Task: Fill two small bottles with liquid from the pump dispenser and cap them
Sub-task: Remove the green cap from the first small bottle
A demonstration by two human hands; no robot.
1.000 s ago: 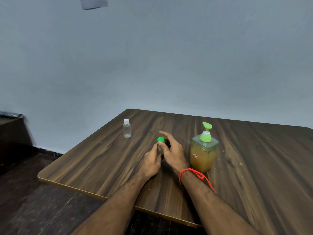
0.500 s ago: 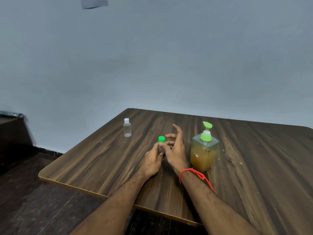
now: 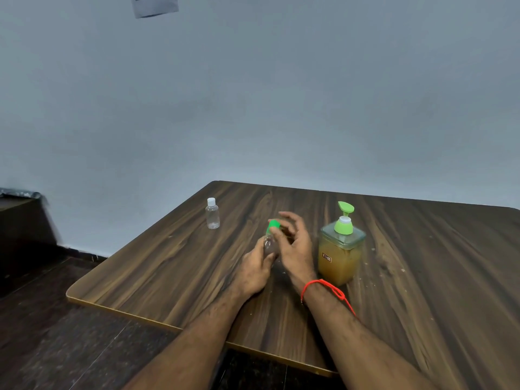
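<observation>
Gripping green-capped bottle [image 3: 270,241], both hands; dispenser [image 3: 340,254] label [image 3: 326,257] unreadable.

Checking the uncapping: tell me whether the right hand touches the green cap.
Touching. Head view: the right hand thumb lies against the green cap.

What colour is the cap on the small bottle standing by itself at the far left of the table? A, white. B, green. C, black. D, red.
A: the lone small bottle near the table's far left corner is clear with a white cap; the green cap sits on the other bottle, held in the left hand.
</observation>
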